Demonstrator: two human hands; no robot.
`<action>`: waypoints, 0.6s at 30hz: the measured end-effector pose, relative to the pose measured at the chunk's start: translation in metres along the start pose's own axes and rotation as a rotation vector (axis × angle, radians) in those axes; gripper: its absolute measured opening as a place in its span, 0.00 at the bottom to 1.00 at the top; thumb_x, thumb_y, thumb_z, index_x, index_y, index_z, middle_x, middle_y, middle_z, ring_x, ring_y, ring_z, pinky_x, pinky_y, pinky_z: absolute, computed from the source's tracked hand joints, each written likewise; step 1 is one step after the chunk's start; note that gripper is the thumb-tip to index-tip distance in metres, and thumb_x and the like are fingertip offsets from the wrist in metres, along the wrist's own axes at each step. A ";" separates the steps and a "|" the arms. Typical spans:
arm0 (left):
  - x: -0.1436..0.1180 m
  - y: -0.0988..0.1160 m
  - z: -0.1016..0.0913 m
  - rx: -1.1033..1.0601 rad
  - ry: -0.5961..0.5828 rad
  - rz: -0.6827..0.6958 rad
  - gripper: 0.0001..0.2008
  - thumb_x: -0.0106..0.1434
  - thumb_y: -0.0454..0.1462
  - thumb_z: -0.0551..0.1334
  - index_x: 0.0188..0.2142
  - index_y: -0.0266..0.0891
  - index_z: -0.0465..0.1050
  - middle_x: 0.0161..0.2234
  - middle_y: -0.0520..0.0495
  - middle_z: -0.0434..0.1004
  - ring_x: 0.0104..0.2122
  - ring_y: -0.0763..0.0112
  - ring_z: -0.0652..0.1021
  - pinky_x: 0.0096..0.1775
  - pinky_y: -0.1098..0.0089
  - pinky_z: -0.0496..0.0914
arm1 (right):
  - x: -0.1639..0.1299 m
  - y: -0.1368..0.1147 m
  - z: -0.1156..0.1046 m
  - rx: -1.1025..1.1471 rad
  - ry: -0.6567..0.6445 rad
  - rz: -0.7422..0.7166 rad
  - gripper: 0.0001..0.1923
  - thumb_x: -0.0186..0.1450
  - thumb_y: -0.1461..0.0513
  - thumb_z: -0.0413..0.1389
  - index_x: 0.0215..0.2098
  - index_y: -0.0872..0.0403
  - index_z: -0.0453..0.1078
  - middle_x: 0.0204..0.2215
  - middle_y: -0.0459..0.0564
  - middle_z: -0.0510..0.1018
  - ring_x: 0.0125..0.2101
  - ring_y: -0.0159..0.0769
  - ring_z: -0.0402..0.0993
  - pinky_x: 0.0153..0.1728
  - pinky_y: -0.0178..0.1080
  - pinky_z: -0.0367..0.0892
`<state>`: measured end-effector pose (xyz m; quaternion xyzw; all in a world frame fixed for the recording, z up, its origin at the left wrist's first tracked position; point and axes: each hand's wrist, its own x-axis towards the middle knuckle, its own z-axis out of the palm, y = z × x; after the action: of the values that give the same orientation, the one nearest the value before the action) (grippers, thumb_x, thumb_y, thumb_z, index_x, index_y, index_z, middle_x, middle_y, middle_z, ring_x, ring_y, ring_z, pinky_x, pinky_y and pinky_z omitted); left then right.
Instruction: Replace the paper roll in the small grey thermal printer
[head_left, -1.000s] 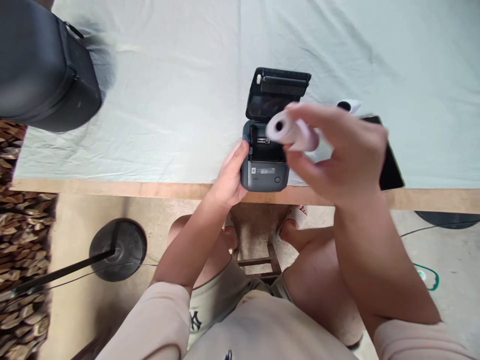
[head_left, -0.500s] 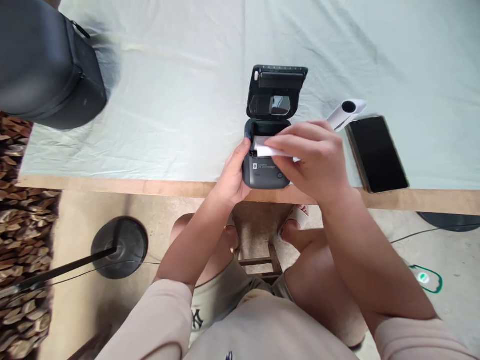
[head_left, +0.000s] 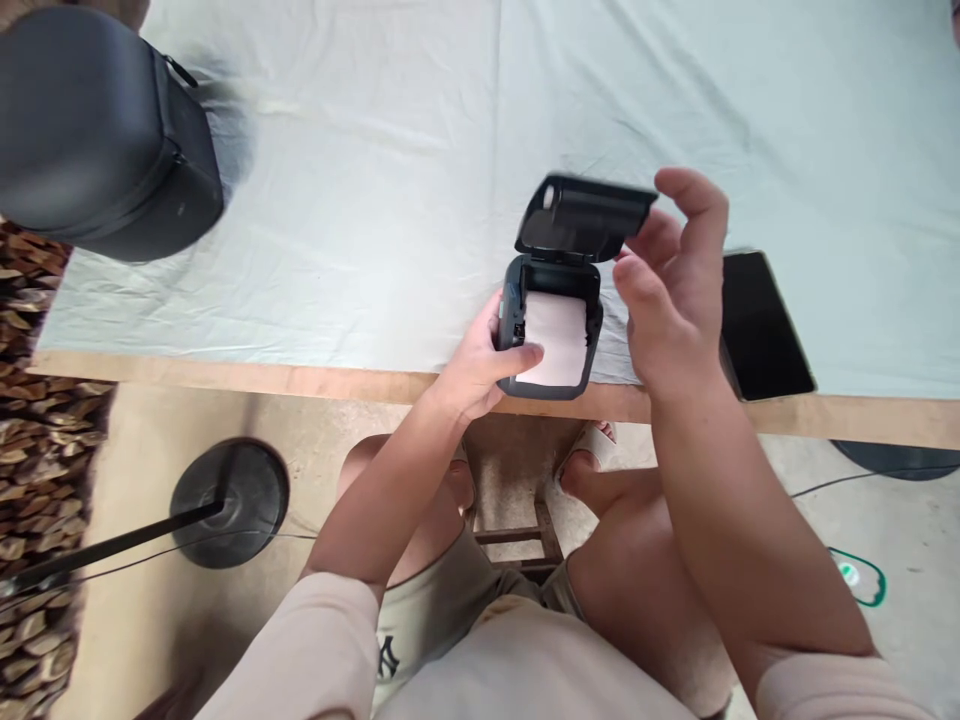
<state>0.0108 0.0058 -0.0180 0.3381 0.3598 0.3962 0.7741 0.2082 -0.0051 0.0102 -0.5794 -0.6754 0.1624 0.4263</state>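
A small dark grey printer (head_left: 512,318) sits at the table's near edge, its lid (head_left: 585,217) raised and partly tilted forward. White paper (head_left: 555,338) lies in its bay and over its front. My left hand (head_left: 474,364) grips the printer's left side, thumb pressing on the paper's edge. My right hand (head_left: 672,292) is at the lid's right edge, fingers touching it.
A black phone (head_left: 763,325) lies face up right of the printer, partly hidden by my right hand. A black hard case (head_left: 97,135) stands at the far left on the pale green cloth (head_left: 360,180). Below the table's edge are a round stand base (head_left: 229,500) and a stool.
The paper roll went from my right hand into the printer. My right hand then moved up to the lid, which has tipped forward. My left thumb shifted onto the paper.
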 end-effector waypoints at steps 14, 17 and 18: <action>0.001 0.005 0.008 -0.150 0.061 0.090 0.22 0.60 0.52 0.83 0.45 0.45 0.82 0.38 0.49 0.92 0.55 0.47 0.94 0.51 0.59 0.90 | -0.004 -0.012 0.011 0.261 -0.271 0.240 0.32 0.79 0.48 0.63 0.77 0.43 0.67 0.68 0.55 0.84 0.49 0.43 0.86 0.39 0.40 0.84; 0.002 0.006 0.011 -0.174 0.017 0.083 0.16 0.66 0.48 0.80 0.45 0.44 0.84 0.34 0.49 0.91 0.56 0.49 0.94 0.56 0.59 0.90 | -0.001 -0.015 0.011 0.131 -0.241 0.196 0.30 0.81 0.48 0.61 0.78 0.44 0.68 0.69 0.56 0.84 0.56 0.45 0.86 0.46 0.41 0.85; 0.003 0.006 0.011 -0.187 0.012 0.069 0.18 0.69 0.51 0.79 0.48 0.43 0.85 0.37 0.47 0.93 0.59 0.47 0.93 0.60 0.57 0.89 | 0.000 -0.014 0.011 0.103 -0.235 0.183 0.30 0.82 0.49 0.60 0.79 0.44 0.68 0.69 0.56 0.84 0.58 0.45 0.86 0.48 0.42 0.86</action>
<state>0.0190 0.0085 -0.0084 0.2744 0.3139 0.4566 0.7860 0.1907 -0.0064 0.0136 -0.5930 -0.6558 0.3015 0.3569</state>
